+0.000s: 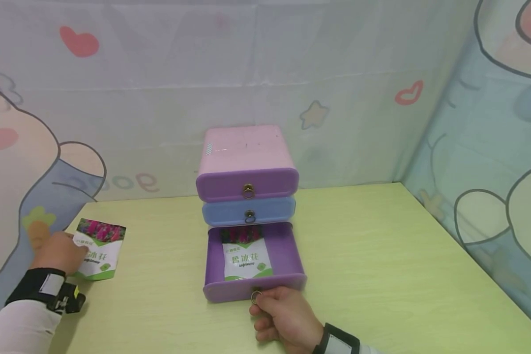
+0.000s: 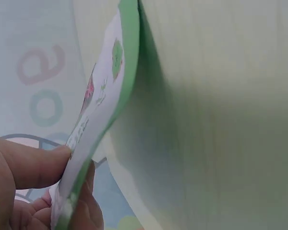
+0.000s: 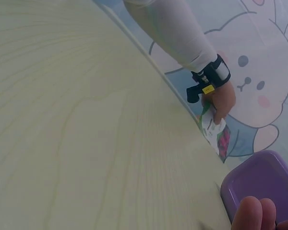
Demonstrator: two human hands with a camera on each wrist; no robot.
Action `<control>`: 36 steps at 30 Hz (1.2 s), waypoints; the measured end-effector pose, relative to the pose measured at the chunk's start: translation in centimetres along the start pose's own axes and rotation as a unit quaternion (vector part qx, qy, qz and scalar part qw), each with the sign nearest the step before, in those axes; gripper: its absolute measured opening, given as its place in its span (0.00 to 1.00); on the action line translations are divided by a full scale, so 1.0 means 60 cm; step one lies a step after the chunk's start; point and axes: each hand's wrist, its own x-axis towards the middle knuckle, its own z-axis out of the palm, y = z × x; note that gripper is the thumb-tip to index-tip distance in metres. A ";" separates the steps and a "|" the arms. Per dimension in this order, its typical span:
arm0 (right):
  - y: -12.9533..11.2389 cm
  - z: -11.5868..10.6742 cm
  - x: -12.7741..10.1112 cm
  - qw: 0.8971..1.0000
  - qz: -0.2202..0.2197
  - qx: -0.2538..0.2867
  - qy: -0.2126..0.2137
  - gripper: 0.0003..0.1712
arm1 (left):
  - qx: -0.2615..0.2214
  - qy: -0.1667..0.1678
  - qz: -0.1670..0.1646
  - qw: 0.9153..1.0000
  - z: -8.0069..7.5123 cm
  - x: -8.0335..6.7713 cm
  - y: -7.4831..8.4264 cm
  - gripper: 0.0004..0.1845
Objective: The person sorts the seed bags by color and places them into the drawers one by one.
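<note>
A small chest [image 1: 247, 152] with three drawers stands at the middle of the table [image 1: 380, 275]. Its bottom purple drawer [image 1: 253, 287] is pulled out, and a white and green seed packet [image 1: 246, 259] lies inside it. My right hand [image 1: 280, 314] pinches the ring pull [image 1: 256, 295] on that drawer's front. At the table's left edge my left hand [image 1: 62, 251] pinches a second seed packet [image 1: 98, 249] between thumb and fingers; in the left wrist view this packet [image 2: 103, 103] is seen edge on, lifted off the tabletop.
The upper purple drawer [image 1: 248, 184] and the blue middle drawer [image 1: 249, 211] are closed. A cartoon-printed curtain [image 1: 491, 123] walls in the table at the back and both sides. Bare yellow-green tabletop lies right of the chest.
</note>
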 end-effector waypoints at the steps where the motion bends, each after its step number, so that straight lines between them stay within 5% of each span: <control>1: 0.000 0.000 0.000 1.000 0.001 0.000 0.000 0.11 | -0.004 0.000 -0.001 1.000 0.000 -0.001 0.002 0.30; 21: 0.001 -0.001 0.001 1.000 0.000 0.003 0.000 0.11 | -0.057 0.031 0.089 0.994 -0.007 -0.033 0.060 0.29; 36: 0.002 0.000 0.001 1.000 0.000 0.005 0.001 0.12 | -0.106 0.030 0.079 0.991 0.001 -0.056 0.103 0.27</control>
